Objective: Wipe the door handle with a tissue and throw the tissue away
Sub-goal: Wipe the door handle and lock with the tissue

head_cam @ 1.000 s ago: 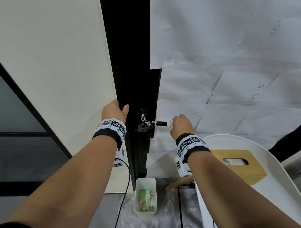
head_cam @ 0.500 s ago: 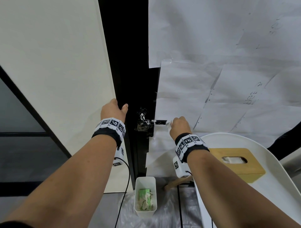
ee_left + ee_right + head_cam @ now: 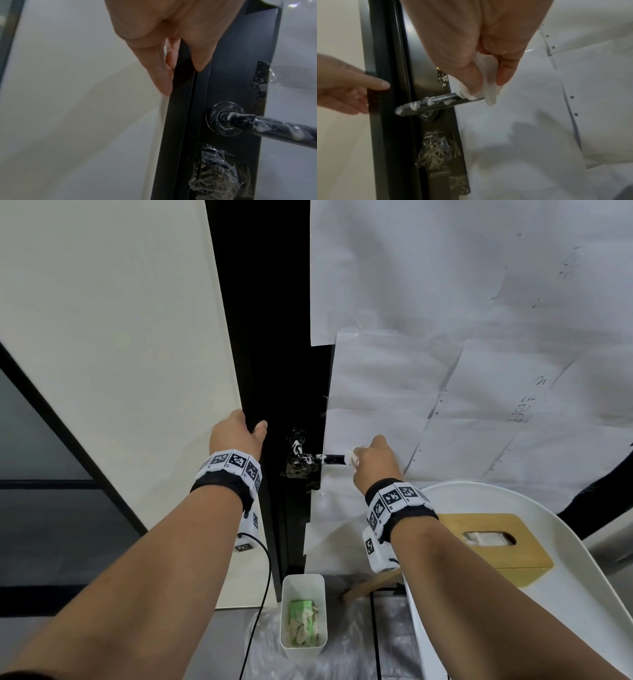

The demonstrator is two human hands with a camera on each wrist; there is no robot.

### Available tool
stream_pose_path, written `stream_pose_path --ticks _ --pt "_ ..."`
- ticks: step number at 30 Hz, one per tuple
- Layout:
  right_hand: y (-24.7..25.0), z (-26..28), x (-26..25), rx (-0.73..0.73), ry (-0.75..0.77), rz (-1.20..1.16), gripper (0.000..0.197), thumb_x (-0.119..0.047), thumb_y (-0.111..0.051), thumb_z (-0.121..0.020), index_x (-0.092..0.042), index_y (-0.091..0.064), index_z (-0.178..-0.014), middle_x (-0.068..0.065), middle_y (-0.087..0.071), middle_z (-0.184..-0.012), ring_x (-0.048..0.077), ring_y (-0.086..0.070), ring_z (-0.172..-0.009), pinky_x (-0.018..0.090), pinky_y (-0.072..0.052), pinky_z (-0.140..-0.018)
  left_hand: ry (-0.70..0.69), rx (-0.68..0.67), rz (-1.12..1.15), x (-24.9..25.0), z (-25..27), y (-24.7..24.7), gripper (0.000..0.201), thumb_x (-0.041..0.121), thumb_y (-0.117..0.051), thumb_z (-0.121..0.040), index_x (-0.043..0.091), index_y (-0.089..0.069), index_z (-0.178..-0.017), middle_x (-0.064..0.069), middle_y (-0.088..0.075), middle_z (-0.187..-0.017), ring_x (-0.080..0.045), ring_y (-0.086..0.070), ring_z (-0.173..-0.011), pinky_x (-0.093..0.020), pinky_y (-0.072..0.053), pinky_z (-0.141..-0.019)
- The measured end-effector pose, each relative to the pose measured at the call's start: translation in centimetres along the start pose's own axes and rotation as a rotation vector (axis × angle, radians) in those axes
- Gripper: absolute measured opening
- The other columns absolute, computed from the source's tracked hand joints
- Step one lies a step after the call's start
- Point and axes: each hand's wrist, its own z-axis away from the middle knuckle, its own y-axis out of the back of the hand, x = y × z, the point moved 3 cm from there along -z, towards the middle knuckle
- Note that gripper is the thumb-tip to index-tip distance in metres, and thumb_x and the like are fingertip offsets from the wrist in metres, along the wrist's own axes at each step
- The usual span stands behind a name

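The right hand pinches a crumpled white tissue between thumb and fingers and presses it against the free end of the black door handle, which juts out level from the dark door edge and carries white blobs along its length. The left hand grips the door edge just above and left of the handle, fingers curled round one side and thumb on the other. On the floor below stands a white bin, upright, holding crumpled pale scraps and a green packet. To the right, a wooden tissue box sits on a white rounded bench, a white tissue showing in its oval slot. Paper sheets cover the door face
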Motion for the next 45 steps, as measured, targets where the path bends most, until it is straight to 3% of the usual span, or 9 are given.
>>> stream_pose_path --ticks 4,11,16,21,27,32,41,45 --pt "-0.4 0.1 -0.4 0.010 0.037 0.101 0.018 0.007 -0.051 -0.082 -0.001 -0.063 -0.094 0.013 -0.042 -0.112 0.030 -0.049 -0.097 0.033 -0.047 -0.070 -0.004 -0.002 0.006 0.0 0.0 0.0 0.037 0.041 -0.058 -0.090 0.007 -0.047 -0.082 -0.001 -0.043 -0.058 -0.024 -0.049 -0.060 -0.030 -0.038 -0.053" --pt "0.2 0.6 -0.9 0.034 0.097 0.160 0.017 0.008 -0.046 -0.082 0.003 -0.061 -0.088 0.012 -0.046 -0.109 0.029 -0.049 -0.092 0.031 -0.038 -0.065 -0.011 0.004 -0.009 0.0 -0.1 0.0 0.035 0.040 -0.058 -0.091 0.009 -0.045 -0.083 0.000 -0.041 -0.056 -0.021 -0.044 -0.057 -0.028 -0.033 -0.051" --pt "0.1 0.2 -1.2 -0.002 0.096 0.167 0.019 0.011 -0.045 -0.080 0.002 -0.061 -0.085 0.013 -0.043 -0.113 0.029 -0.047 -0.097 0.030 -0.038 -0.066 -0.018 0.005 -0.015 0.0 0.0 -0.1 0.037 0.040 -0.058 -0.091 0.008 -0.043 -0.080 0.000 -0.041 -0.056 -0.022 -0.046 -0.058 -0.029 -0.034 -0.052" --pt "0.2 0.8 -1.1 0.044 0.111 0.170 0.018 0.011 -0.045 -0.081 0.003 -0.061 -0.084 0.012 -0.045 -0.109 0.024 -0.040 -0.083 0.031 -0.037 -0.063 -0.018 0.008 -0.019 0.0 -0.1 -0.1 0.038 0.040 -0.058 -0.091 0.007 -0.043 -0.078 -0.001 -0.041 -0.056 -0.022 -0.044 -0.057 -0.028 -0.031 -0.050" --pt "-0.4 0.5 -1.4 0.046 0.131 0.159 0.022 0.012 -0.044 -0.082 0.002 -0.061 -0.091 0.013 -0.043 -0.115 0.028 -0.046 -0.100 0.030 -0.038 -0.067 -0.017 0.006 -0.026 0.1 0.0 -0.1 0.036 0.039 -0.058 -0.091 0.008 -0.044 -0.080 0.000 -0.041 -0.057 -0.024 -0.047 -0.060 -0.030 -0.034 -0.053" --pt "0.1 0.5 -1.2 0.042 0.174 0.183 0.022 0.010 -0.044 -0.081 0.002 -0.063 -0.089 0.012 -0.047 -0.107 0.028 -0.047 -0.098 0.031 -0.037 -0.065 -0.019 0.004 -0.024 0.1 0.0 -0.1 0.035 0.039 -0.058 -0.091 0.008 -0.045 -0.081 -0.001 -0.043 -0.059 -0.025 -0.049 -0.063 -0.031 -0.037 -0.054" --pt "-0.2 0.2 -1.6 0.006 0.173 0.156 0.019 0.012 -0.044 -0.079 -0.001 -0.058 -0.079 0.011 -0.045 -0.108 0.027 -0.044 -0.098 0.030 -0.038 -0.066 -0.025 0.004 -0.034 0.1 0.0 -0.1 0.037 0.039 -0.058 -0.091 0.007 -0.044 -0.079 -0.001 -0.041 -0.058 -0.026 -0.048 -0.062 -0.031 -0.035 -0.054" --pt "-0.1 0.4 -1.4 0.027 0.173 0.136 0.021 0.012 -0.043 -0.079 0.000 -0.060 -0.083 0.011 -0.045 -0.107 0.027 -0.045 -0.097 0.032 -0.040 -0.066 -0.023 0.002 -0.032 0.1 -0.1 -0.1 0.036 0.040 -0.058 -0.090 0.007 -0.045 -0.080 -0.001 -0.042 -0.059 -0.027 -0.049 -0.064 -0.031 -0.037 -0.056"
